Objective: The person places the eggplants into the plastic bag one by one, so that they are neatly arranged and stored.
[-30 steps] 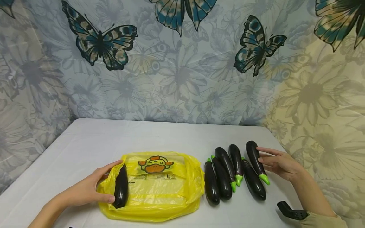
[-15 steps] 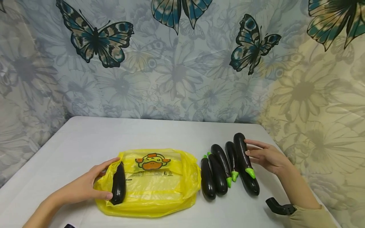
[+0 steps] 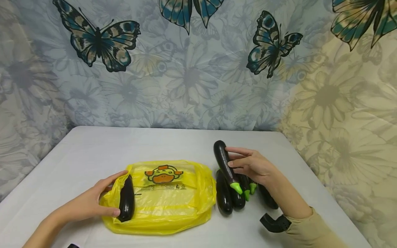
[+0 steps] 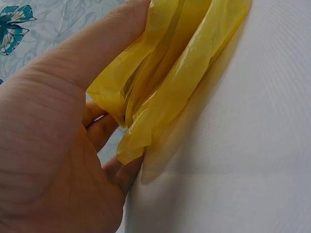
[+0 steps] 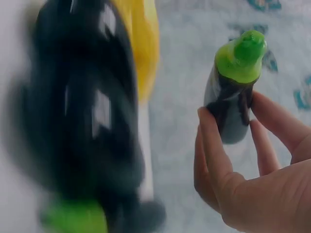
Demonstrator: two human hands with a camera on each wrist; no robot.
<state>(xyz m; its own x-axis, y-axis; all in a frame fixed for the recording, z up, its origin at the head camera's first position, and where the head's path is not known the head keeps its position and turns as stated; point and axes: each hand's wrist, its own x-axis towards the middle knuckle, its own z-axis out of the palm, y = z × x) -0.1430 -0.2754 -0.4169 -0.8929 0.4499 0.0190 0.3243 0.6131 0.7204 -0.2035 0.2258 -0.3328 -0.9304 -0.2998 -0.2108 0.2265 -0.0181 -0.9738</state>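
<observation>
A dark eggplant [image 3: 222, 156] with a bright green cap is pinched between thumb and fingers of my right hand [image 3: 252, 164]. It is raised over a row of several eggplants [image 3: 224, 193], partly hidden by the hand. The right wrist view shows the same hand gripping the eggplant [image 5: 234, 97], cap toward the camera. At left, my left hand [image 3: 88, 199] holds the mouth of a yellow plastic bag [image 3: 173, 210] printed with a duck face. Its thumb lies at the near end of another eggplant [image 3: 127, 199] at the bag's mouth. Yellow film [image 4: 170, 92] bunches inside this hand in the left wrist view.
Everything lies on a white-covered table [image 3: 149, 141]. Patterned cloth [image 3: 192, 86] with butterflies hangs behind it. A black wrist-worn device [image 3: 275, 223] sticks out beside the right sleeve.
My right hand has carried its eggplant leftward across the row, from the right end toward the bag. The left hand has stayed at the bag's mouth. The head view has shifted slightly.
</observation>
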